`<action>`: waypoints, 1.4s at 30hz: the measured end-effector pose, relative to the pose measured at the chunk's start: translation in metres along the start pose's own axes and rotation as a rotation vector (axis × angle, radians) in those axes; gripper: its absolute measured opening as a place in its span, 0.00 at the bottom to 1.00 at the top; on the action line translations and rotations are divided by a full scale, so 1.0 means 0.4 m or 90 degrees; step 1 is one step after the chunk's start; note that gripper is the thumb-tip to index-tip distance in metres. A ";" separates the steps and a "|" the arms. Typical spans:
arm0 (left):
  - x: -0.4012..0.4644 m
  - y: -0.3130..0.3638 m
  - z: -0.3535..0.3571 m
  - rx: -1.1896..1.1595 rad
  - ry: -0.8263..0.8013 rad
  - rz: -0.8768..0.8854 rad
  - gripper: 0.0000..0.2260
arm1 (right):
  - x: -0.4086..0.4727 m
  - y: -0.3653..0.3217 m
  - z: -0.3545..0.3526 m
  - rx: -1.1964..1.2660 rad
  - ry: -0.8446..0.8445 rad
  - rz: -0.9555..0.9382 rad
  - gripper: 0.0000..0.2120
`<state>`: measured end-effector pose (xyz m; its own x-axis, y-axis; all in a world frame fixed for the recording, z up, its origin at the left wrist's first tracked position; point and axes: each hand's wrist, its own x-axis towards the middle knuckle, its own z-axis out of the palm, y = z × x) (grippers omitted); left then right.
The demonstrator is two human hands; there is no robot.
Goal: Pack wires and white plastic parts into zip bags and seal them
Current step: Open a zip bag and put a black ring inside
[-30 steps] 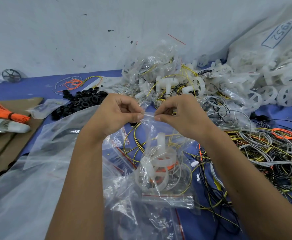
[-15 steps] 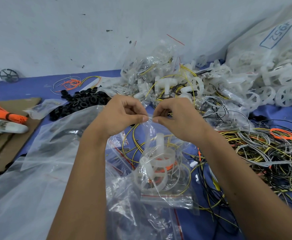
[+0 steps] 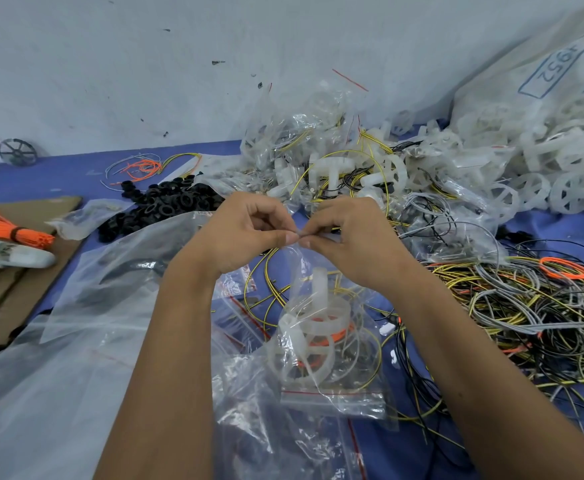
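A clear zip bag [image 3: 321,327] hangs below my hands; it holds a white plastic wheel part and coiled orange and yellow wires. My left hand [image 3: 249,233] and my right hand [image 3: 349,237] pinch the bag's top strip between thumb and fingers, fingertips almost touching at the middle. Loose white plastic parts [image 3: 533,168] are heaped at the right rear. A tangle of yellow, grey, black and orange wires [image 3: 540,306] lies to the right.
Empty zip bags [image 3: 332,400] lie under the held bag. A large clear plastic sheet [image 3: 75,341] covers the left. Black rings [image 3: 165,209], filled bags [image 3: 301,140], an orange wire bundle [image 3: 9,230], cardboard [image 3: 9,292] and the wall behind surround the blue table [image 3: 61,174].
My two hands have drawn closer together along the bag's top strip; a gap between the fingertips a second ago has shut to almost nothing. The bag hangs in the same place.
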<state>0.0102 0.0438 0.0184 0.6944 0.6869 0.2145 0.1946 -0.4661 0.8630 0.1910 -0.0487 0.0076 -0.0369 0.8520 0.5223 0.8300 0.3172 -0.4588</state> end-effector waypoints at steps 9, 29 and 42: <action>0.008 -0.010 0.002 0.057 0.037 0.015 0.06 | -0.010 0.006 0.022 0.005 0.039 0.044 0.03; 0.003 -0.019 -0.006 0.085 0.016 -0.041 0.06 | -0.025 0.024 -0.006 0.009 -0.025 0.070 0.03; 0.004 0.004 -0.005 0.089 0.020 -0.024 0.04 | -0.018 0.016 -0.012 -0.045 -0.005 0.016 0.04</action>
<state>0.0103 0.0453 0.0210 0.6626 0.7220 0.1991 0.3166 -0.5109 0.7992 0.1993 -0.0548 0.0043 -0.0196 0.8626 0.5055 0.8679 0.2656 -0.4197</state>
